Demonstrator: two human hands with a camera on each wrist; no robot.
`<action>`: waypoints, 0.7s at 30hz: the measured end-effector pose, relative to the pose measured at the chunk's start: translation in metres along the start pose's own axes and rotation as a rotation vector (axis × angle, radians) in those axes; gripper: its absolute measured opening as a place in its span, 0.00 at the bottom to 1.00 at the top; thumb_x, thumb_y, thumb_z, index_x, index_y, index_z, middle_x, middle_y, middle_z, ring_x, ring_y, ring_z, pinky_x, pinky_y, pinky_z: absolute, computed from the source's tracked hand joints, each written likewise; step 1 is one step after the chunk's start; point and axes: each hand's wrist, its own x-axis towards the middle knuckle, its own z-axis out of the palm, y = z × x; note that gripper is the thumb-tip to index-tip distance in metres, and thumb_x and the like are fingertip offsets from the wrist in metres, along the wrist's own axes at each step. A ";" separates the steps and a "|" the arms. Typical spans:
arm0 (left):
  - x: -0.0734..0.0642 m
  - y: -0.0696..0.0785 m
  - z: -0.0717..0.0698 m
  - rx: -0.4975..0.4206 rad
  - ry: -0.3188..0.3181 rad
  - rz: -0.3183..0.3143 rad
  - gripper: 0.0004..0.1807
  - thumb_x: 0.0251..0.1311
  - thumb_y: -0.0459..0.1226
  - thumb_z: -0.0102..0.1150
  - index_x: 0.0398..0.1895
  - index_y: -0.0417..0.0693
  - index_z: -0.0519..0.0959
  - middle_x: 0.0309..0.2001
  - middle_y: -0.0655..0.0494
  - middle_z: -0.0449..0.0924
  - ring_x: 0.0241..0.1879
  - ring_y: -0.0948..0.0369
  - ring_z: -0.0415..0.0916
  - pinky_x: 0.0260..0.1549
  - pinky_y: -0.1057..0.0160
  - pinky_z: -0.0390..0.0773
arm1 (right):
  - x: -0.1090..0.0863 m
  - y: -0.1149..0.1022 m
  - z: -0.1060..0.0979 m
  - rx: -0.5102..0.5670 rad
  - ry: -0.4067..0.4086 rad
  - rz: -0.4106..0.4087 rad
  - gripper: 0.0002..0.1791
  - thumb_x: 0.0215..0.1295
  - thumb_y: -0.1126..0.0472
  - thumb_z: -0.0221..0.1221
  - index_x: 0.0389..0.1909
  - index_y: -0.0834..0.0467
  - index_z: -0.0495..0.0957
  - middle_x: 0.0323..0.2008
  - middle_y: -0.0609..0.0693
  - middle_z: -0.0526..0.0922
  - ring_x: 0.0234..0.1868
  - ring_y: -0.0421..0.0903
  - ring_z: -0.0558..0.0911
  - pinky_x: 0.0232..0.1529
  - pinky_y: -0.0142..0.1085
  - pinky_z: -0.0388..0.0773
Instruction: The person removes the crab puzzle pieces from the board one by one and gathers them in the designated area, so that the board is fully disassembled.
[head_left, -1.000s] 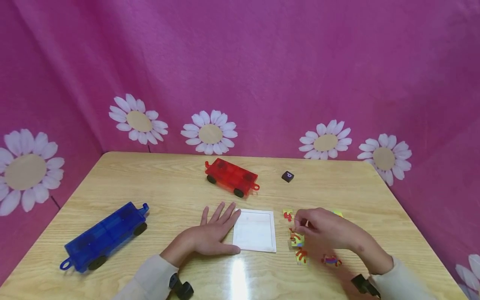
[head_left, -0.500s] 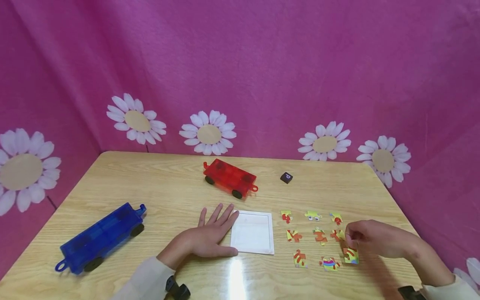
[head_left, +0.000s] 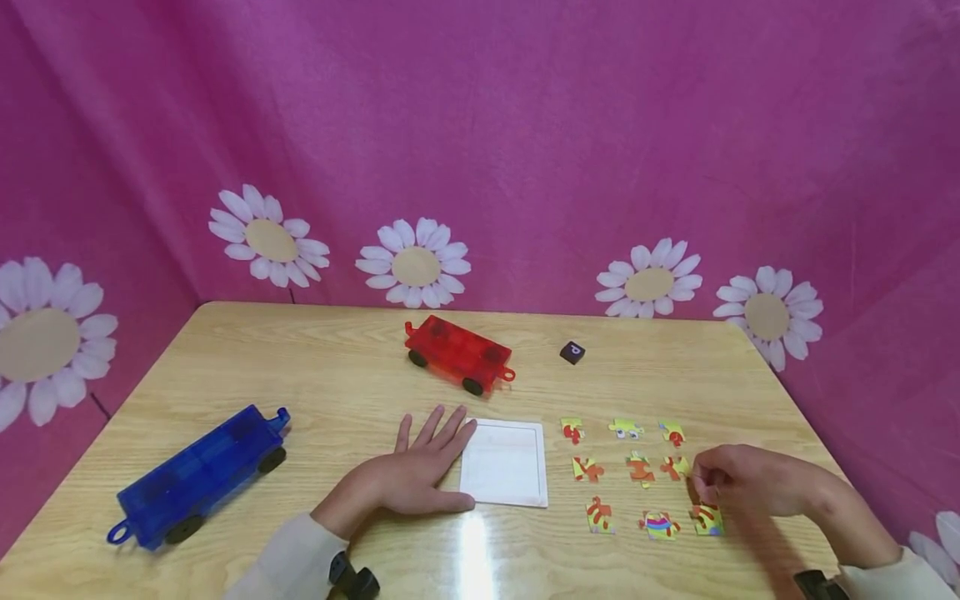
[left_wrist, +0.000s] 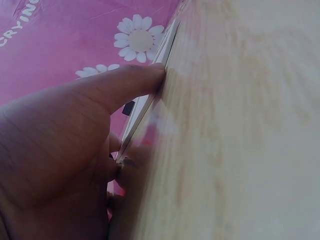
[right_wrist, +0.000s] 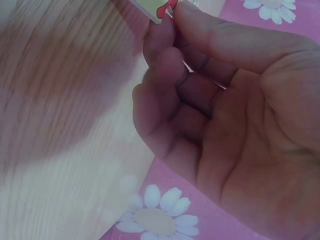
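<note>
My left hand (head_left: pixel 420 475) lies flat with fingers spread. Its index fingertip and thumb (left_wrist: pixel 135 77) meet the left side of a square white puzzle tray (head_left: pixel 504 462). My right hand (head_left: pixel 757 479) is at the right end of several jigsaw puzzle pieces, yellow with red parts, in three rows. Its thumb and index finger pinch the top of the bottom-right puzzle piece (head_left: pixel 707 522), its red and yellow corner (right_wrist: pixel 152 7) showing at the fingertips in the right wrist view. Just left of the fingers is another puzzle piece (head_left: pixel 673 467). A rainbow-striped puzzle piece (head_left: pixel 660 525) lies in the front row.
A red toy car base (head_left: pixel 461 354) with black wheels stands toward the back. At the left is a longer-looking blue toy car base (head_left: pixel 202 475). A small black tile (head_left: pixel 572 352) with a white mark lies behind the pieces. A pink flowered cloth (head_left: pixel 480 150) hangs beyond the wooden table (head_left: pixel 322 358).
My right hand has moved right from over the left column, uncovering the pieces. The bottom-right puzzle piece has shifted slightly rightward and nearer. The left hand stays at the tray.
</note>
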 end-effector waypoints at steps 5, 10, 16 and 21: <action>-0.001 -0.001 0.001 -0.011 0.000 0.000 0.56 0.67 0.65 0.56 0.85 0.50 0.41 0.84 0.51 0.28 0.80 0.47 0.19 0.68 0.33 0.22 | -0.001 -0.003 -0.001 -0.011 0.009 0.065 0.09 0.68 0.68 0.63 0.31 0.52 0.78 0.30 0.35 0.78 0.33 0.32 0.75 0.31 0.32 0.71; -0.002 -0.002 0.001 -0.041 0.012 -0.003 0.56 0.66 0.64 0.57 0.85 0.51 0.41 0.84 0.51 0.29 0.80 0.48 0.19 0.68 0.34 0.20 | 0.003 -0.009 -0.006 -0.038 0.067 0.113 0.08 0.68 0.66 0.64 0.33 0.51 0.78 0.31 0.37 0.78 0.34 0.33 0.75 0.32 0.32 0.72; -0.004 -0.004 0.001 -0.088 0.038 0.002 0.57 0.65 0.64 0.59 0.85 0.50 0.41 0.84 0.52 0.32 0.80 0.49 0.20 0.69 0.36 0.19 | 0.013 -0.018 -0.012 -0.166 0.263 0.081 0.03 0.73 0.64 0.62 0.43 0.53 0.80 0.38 0.41 0.81 0.38 0.37 0.78 0.35 0.34 0.77; -0.013 -0.009 -0.003 -0.100 0.091 0.024 0.55 0.65 0.65 0.59 0.85 0.54 0.44 0.84 0.53 0.35 0.81 0.49 0.27 0.72 0.38 0.25 | 0.024 -0.021 -0.012 -0.263 0.443 0.072 0.22 0.72 0.57 0.65 0.64 0.55 0.76 0.59 0.53 0.79 0.57 0.52 0.76 0.49 0.48 0.78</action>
